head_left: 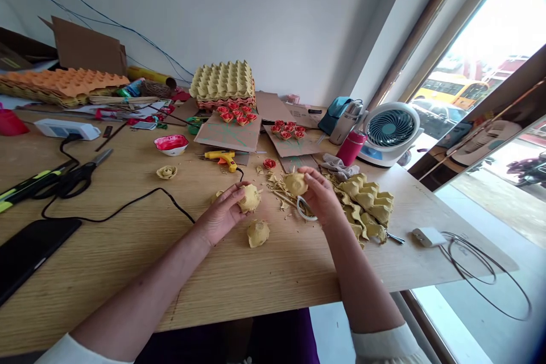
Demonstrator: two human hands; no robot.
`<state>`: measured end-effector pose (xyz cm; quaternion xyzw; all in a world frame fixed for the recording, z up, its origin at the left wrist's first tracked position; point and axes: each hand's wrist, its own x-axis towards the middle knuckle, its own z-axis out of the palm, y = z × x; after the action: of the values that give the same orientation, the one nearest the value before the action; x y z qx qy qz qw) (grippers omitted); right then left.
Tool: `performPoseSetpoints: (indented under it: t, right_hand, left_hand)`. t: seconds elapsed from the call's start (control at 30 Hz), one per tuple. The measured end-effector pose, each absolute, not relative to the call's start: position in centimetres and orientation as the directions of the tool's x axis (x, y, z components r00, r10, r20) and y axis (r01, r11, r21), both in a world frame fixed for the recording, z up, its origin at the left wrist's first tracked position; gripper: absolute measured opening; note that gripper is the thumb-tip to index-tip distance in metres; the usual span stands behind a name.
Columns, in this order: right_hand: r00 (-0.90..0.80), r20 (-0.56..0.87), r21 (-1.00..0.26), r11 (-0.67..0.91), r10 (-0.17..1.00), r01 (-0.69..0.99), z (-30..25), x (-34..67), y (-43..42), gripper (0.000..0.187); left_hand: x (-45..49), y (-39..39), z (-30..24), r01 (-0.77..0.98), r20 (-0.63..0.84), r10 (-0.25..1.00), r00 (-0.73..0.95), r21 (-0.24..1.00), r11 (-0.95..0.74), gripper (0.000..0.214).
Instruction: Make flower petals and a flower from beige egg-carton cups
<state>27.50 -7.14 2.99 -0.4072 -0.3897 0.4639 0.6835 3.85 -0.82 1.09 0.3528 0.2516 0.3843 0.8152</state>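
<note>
My left hand [224, 213] is closed around a yellow egg-carton cup piece [249, 198] just above the wooden table [128, 261]. My right hand [319, 196] pinches a second cut carton cup [296, 183] at its fingertips, with white-handled scissors [305, 209] lying under the palm. A third cut cup [258, 233] rests on the table between my arms. A pile of cut carton pieces [367, 202] lies right of my right hand, and paper scraps [279, 187] litter the middle.
A yellow glue gun [222, 157], a red paint bowl [171, 144], black scissors [74, 179], a phone [29, 250], red paper roses on cardboard [236, 115], stacked egg trays [222, 82], a small fan [390, 131], a red bottle [351, 148], a white charger and cable [430, 236].
</note>
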Motion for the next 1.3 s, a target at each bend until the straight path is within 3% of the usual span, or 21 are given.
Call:
performPoseSetpoints:
  t: [0.1,0.17,0.3,0.4,0.6,0.77,0.93,1.03,1.17,1.3]
  right_hand:
    - [0.505,0.288,-0.928,0.367,0.814,-0.061,3.3,30.2,-7.3,0.034]
    - [0.6,0.37,-0.922,0.359,0.71,0.143,3.1,31.7,-7.3,0.038]
    - [0.62,0.51,-0.812,0.098,0.596,0.575,1.9,33.4,-7.0,0.044]
    - [0.576,0.553,-0.666,-0.097,0.602,0.74,1.0,33.7,-6.6,0.039]
    - [0.503,0.553,-0.485,-0.234,0.665,0.843,0.2,33.6,-6.0,0.032]
    - [0.442,0.552,-0.38,-0.259,0.707,0.888,0.1,33.3,-6.3,0.034]
    - [0.453,0.636,-0.364,-0.275,0.625,0.89,0.8,32.9,-6.8,0.036]
    - [0.355,0.728,-0.351,-0.127,0.587,0.928,1.4,31.5,-7.0,0.029]
    - [0.119,0.71,-0.334,0.182,0.694,0.925,1.9,28.5,-7.2,0.026]
    - [0.036,0.647,-0.352,0.257,0.762,0.9,2.0,26.9,-7.6,0.03]
  left_hand:
    - [3.8,-0.7,1.2,-0.47,-0.136,0.817,0.56,0.761,0.448,0.03]
    - [3.8,-0.5,1.3,-0.465,-0.132,0.829,0.544,0.775,0.428,0.027]
    - [3.7,-0.4,1.6,-0.432,-0.077,0.85,0.521,0.835,0.341,0.026]
    - [3.6,-0.6,1.9,-0.399,-0.048,0.854,0.518,0.869,0.291,0.029]
    - [3.8,-1.3,2.1,-0.288,0.078,0.879,0.47,0.955,0.069,0.04]
    - [3.8,-1.3,2.1,-0.134,0.217,0.889,0.403,0.975,-0.177,0.029]
    - [3.1,-0.4,2.2,-0.041,0.311,0.909,0.277,0.949,-0.312,0.023]
    - [2.6,0.6,2.0,-0.038,0.316,0.935,0.162,0.949,-0.314,0.026]
    - [2.0,2.3,1.2,-0.096,0.36,0.933,0.009,0.929,-0.358,0.022]
    - [1.8,3.2,0.5,-0.081,0.362,0.932,-0.024,0.929,-0.362,0.02]
